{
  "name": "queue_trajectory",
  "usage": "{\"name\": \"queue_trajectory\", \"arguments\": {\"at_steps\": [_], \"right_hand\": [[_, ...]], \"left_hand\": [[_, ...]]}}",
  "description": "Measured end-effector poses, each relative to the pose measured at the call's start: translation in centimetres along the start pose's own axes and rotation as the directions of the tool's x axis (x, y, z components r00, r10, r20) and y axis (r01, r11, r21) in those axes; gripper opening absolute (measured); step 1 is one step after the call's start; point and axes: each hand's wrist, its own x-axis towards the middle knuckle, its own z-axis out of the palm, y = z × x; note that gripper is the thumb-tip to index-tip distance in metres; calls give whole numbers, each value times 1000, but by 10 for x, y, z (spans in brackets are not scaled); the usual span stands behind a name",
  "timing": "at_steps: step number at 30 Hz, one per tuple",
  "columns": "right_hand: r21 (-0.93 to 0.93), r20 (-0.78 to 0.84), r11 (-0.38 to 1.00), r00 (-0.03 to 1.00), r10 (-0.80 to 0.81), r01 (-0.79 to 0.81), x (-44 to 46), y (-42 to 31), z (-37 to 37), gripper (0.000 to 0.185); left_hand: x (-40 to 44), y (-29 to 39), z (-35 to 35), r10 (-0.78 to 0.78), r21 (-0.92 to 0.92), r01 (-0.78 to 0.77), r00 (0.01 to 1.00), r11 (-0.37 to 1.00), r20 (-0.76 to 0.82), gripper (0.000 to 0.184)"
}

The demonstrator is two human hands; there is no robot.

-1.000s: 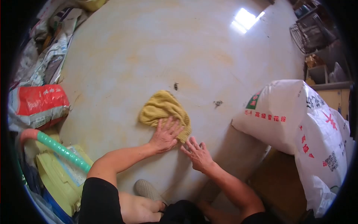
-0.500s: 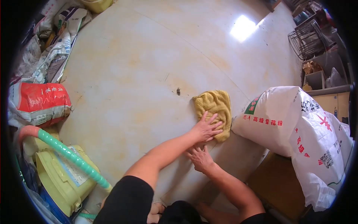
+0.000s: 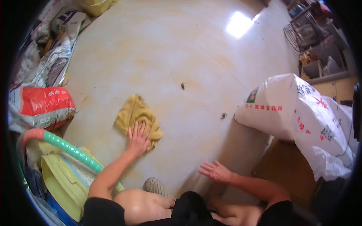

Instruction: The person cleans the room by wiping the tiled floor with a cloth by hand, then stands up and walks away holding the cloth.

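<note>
A folded mustard-yellow cloth (image 3: 132, 114) lies on the floor (image 3: 162, 67), left of the middle. My left hand (image 3: 139, 141) presses flat on its lower right part, fingers spread. Off to the right, my right hand (image 3: 217, 172) hovers over the floor beside my knees, its fingers apart and nothing in it. One small dark clump (image 3: 183, 86) of debris sits near the middle of the floor. A second dark clump (image 3: 223, 115) lies nearer the white sack.
White printed sacks (image 3: 269, 109) stand on the right by a brown low surface (image 3: 283, 165). On the left are a red-and-white bag (image 3: 47, 105), a yellow-green plastic bin (image 3: 62, 184) and a green-wrapped curved handle (image 3: 71, 150). Shelves (image 3: 332, 81) line the far right.
My left hand and the cloth have swept left across the floor, away from the white sack. A dark clump now shows near where the cloth was. My right hand has drawn apart from my left.
</note>
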Motion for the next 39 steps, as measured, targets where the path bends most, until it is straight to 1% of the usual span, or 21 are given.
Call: {"name": "queue_trajectory", "arguments": {"at_steps": [1, 3, 6, 9, 10, 12, 14, 16, 17, 18, 20, 21, 23, 24, 27, 28, 32, 34, 35, 37, 39], "right_hand": [[69, -16, 998, 1000, -6, 7, -16, -14, 21, 60], [199, -54, 979, 998, -26, 36, -36, -40, 51, 53], [426, 173, 892, 981, 83, -151, -25, -44, 49, 43], [129, 110, 971, 976, 188, -202, 4, -46, -31, 37], [63, 31, 975, 977, 213, -215, 14, -50, -46, 39], [134, -24, 954, 962, 272, -267, 31, -78, -94, 40], [220, -88, 933, 947, 308, -283, 29, -109, -141, 41], [277, 11, 863, 900, 436, -422, 25, -129, -172, 42], [294, 46, 830, 875, 482, -473, 29, -132, -189, 42], [272, 27, 852, 888, 458, -447, 34, -135, -206, 43], [243, -6, 899, 926, 376, -364, 48, -139, -228, 44], [226, -41, 922, 942, 332, -315, 62, -137, -238, 44], [180, -90, 951, 958, 271, -252, 87, -128, -259, 44], [173, -149, 963, 961, 234, -208, 103, -123, -264, 45], [191, -137, 976, 982, 130, -102, 150, -126, -280, 46], [225, -44, 972, 996, 74, -63, 161, -126, -281, 45], [174, 21, 984, 999, -49, 45, 207, -115, -280, 46], [182, -24, 975, 992, -125, 127, 235, -102, -270, 46], [259, -50, 957, 991, -120, 129, 248, -96, -265, 47], [425, -94, 895, 990, -104, 134, 272, -87, -252, 47], [363, -205, 891, 956, -211, 274, 302, -78, -247, 48]], "left_hand": [[-24, 11, 10, 27, 81, -28, 1000, 996, 3, 59], [-67, 44, 17, 129, 47, -133, 988, 990, 80, 57], [-84, 59, 24, 358, -39, -357, 933, 933, 27, 65], [-39, 22, 31, 405, -24, -406, 914, 914, -19, 72], [-17, 12, 17, 307, -32, -309, 951, 951, -34, 74], [30, -25, -6, 68, 11, -68, 993, 998, -99, 75], [62, -62, -23, -222, 23, 229, 961, 973, -165, 72], [62, -73, -31, -504, -57, 503, 842, 862, -192, 70], [61, -76, -29, -630, -110, 623, 746, 775, -217, 70], [56, -87, -29, -747, -156, 735, 619, 660, -244, 69], [45, -80, -9, -859, -202, 845, 442, 496, -259, 69], [42, -76, -4, -897, -226, 882, 354, 414, -264, 69], [42, -72, -12, -888, -216, 873, 381, 437, -258, 71], [41, -71, -15, -884, -216, 866, 400, 451, -242, 72], [33, -107, -48, -817, -274, 770, 558, 576, -147, 74], [30, -119, -60, -811, -283, 765, 578, 578, -93, 77], [27, -145, -62, -936, -388, 858, 350, 338, -42, 78], [26, -144, -58, -941, -362, 877, 338, 317, -5, 76], [27, -145, -58, -941, -343, 886, 337, 312, 15, 76], [21, -153, -66, -914, -420, 849, 394, 320, 100, 68], [7, -171, -68, -869, -549, 772, 470, 321, 155, 64]]}}
